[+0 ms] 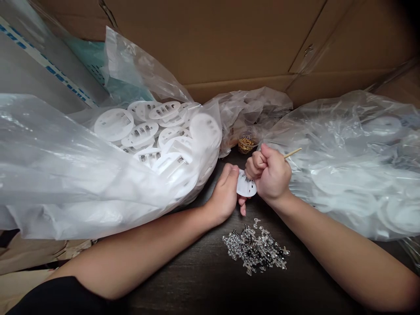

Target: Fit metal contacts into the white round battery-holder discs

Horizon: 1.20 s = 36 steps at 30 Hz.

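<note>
Between my hands is a round white plastic disc with small slots and dark metal bits in it. My left hand grips its left edge, thumb on top and fingers beneath. Closed in a fist, my right hand holds a thin wooden stick whose back end juts out past the hand. The stick's other end is hidden by my fingers, which press down at the disc's upper right. Just below the hands, a pile of small silvery metal contact pieces and springs lies on the dark table.
A big clear plastic bag full of similar white discs stands on the left. Another bag with white round parts lies on the right. Behind the hands is a bundle of gold-coloured small parts. Cardboard walls the back.
</note>
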Motion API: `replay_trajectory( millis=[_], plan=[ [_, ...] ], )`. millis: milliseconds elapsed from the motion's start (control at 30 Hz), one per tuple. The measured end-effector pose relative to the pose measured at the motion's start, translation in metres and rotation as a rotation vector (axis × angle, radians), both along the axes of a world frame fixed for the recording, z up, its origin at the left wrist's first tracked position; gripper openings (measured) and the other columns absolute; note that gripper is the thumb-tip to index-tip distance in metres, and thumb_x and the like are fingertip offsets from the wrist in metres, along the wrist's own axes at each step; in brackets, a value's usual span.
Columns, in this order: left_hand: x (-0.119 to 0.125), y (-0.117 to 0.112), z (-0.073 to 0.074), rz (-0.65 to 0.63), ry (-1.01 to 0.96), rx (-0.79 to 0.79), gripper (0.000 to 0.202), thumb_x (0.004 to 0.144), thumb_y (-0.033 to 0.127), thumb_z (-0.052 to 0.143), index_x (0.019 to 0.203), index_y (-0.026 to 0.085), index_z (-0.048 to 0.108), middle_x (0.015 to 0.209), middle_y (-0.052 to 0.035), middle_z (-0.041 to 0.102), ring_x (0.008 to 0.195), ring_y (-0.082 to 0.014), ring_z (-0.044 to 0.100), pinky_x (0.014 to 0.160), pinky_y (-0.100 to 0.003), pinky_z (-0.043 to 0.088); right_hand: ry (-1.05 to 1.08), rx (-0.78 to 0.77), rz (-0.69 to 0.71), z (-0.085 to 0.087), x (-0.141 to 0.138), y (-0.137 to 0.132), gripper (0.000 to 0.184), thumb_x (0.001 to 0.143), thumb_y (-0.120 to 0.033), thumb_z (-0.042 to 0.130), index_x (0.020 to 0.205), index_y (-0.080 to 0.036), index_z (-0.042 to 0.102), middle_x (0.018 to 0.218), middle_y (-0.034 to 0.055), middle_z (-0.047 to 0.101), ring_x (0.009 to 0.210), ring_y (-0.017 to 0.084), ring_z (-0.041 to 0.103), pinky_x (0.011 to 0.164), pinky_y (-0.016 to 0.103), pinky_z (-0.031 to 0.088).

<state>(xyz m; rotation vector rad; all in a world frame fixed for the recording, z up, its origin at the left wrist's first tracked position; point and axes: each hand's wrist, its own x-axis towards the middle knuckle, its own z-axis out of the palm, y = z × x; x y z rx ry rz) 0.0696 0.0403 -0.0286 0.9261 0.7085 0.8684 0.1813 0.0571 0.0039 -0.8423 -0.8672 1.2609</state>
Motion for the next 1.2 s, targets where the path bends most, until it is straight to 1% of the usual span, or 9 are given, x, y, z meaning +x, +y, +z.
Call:
replay_trajectory(
  millis=[233, 433, 667, 800, 900, 1000, 1100, 1167, 1200],
  plan=[
    [0.0, -0.001, 0.001, 0.001, -0.004, -0.001, 0.033, 0.099, 0.055, 0.043, 0.091, 0.025, 0.035, 0.057, 0.0086, 0.049, 0.035, -0.0096, 0.043, 0.027, -0.022, 0.043, 0.12, -0.047, 0.018, 0.002, 0.003, 0.002, 0.055, 0.088, -0.043, 0.054, 0.049, -0.022, 0.022, 0.041, -0.0061, 0.015, 0.037, 0.008, 0.012, 0.039, 0.027, 0.012],
    [0.0, 0.001, 0.002, -0.009, -0.007, -0.009, 0.03, 0.099, 0.052, 0.042, 0.089, 0.024, 0.036, 0.051, 0.0094, 0.045, 0.032, -0.0109, 0.041, 0.025, -0.023, 0.041, 0.23, -0.029, -0.036, 0.004, 0.004, -0.004, 0.053, 0.088, -0.037, 0.049, 0.049, -0.022, 0.017, 0.043, -0.0055, 0.011, 0.038, 0.009, 0.01, 0.039, 0.029, 0.01],
    [0.0, 0.001, 0.003, -0.021, 0.001, -0.006, 0.028, 0.099, 0.051, 0.041, 0.09, 0.024, 0.036, 0.051, 0.0086, 0.046, 0.032, -0.0114, 0.04, 0.025, -0.023, 0.04, 0.163, 0.0, -0.038, 0.004, -0.001, -0.006, 0.054, 0.088, -0.039, 0.052, 0.048, -0.022, 0.02, 0.04, -0.0057, 0.015, 0.037, 0.008, 0.013, 0.039, 0.027, 0.013],
    [-0.001, 0.0, 0.002, -0.039, -0.006, 0.004, 0.029, 0.099, 0.051, 0.041, 0.091, 0.024, 0.037, 0.05, 0.0087, 0.047, 0.031, -0.0114, 0.04, 0.025, -0.022, 0.04, 0.157, -0.008, 0.014, 0.003, 0.003, -0.004, 0.054, 0.088, -0.04, 0.05, 0.048, -0.023, 0.02, 0.04, -0.0062, 0.015, 0.037, 0.008, 0.012, 0.039, 0.027, 0.014],
    [-0.003, 0.0, 0.001, -0.051, -0.058, 0.0, 0.032, 0.098, 0.055, 0.043, 0.091, 0.024, 0.037, 0.049, 0.0094, 0.045, 0.031, -0.0114, 0.039, 0.024, -0.022, 0.039, 0.172, 0.003, 0.128, 0.012, 0.015, 0.001, 0.055, 0.09, -0.043, 0.047, 0.049, -0.022, 0.018, 0.041, -0.0064, 0.011, 0.038, 0.009, 0.01, 0.038, 0.026, 0.017],
    [-0.006, -0.001, 0.0, -0.063, -0.113, 0.004, 0.04, 0.096, 0.063, 0.043, 0.093, 0.024, 0.04, 0.054, 0.0081, 0.049, 0.031, -0.0103, 0.041, 0.025, -0.021, 0.039, -0.004, 0.091, 0.191, 0.024, 0.03, 0.005, 0.056, 0.095, -0.051, 0.043, 0.052, -0.023, 0.021, 0.043, -0.0063, 0.014, 0.038, 0.01, 0.015, 0.039, 0.026, 0.024],
    [-0.009, 0.0, 0.001, -0.085, -0.168, 0.004, 0.046, 0.096, 0.07, 0.037, 0.097, 0.024, 0.041, 0.058, 0.0055, 0.056, 0.033, -0.011, 0.043, 0.026, -0.023, 0.041, -0.394, 0.288, -0.01, 0.027, 0.041, -0.002, 0.048, 0.101, -0.051, 0.039, 0.062, -0.024, 0.036, 0.05, -0.0052, 0.029, 0.043, 0.012, 0.028, 0.045, 0.028, 0.033],
    [-0.01, 0.001, 0.002, -0.096, -0.196, -0.013, 0.046, 0.096, 0.07, 0.034, 0.097, 0.024, 0.04, 0.057, 0.0046, 0.057, 0.034, -0.0123, 0.045, 0.028, -0.024, 0.043, -0.777, 0.5, -0.176, 0.02, 0.048, -0.013, 0.031, 0.101, -0.04, 0.047, 0.076, -0.023, 0.051, 0.061, -0.0026, 0.045, 0.051, 0.012, 0.041, 0.051, 0.028, 0.036],
    [-0.01, 0.001, 0.002, -0.095, -0.206, -0.024, 0.046, 0.096, 0.071, 0.034, 0.097, 0.025, 0.04, 0.057, 0.0045, 0.058, 0.034, -0.0127, 0.046, 0.028, -0.024, 0.044, -1.001, 0.634, -0.192, 0.014, 0.051, -0.02, 0.02, 0.099, -0.034, 0.052, 0.084, -0.022, 0.056, 0.067, -0.0013, 0.052, 0.056, 0.012, 0.046, 0.054, 0.028, 0.038]
  ],
)
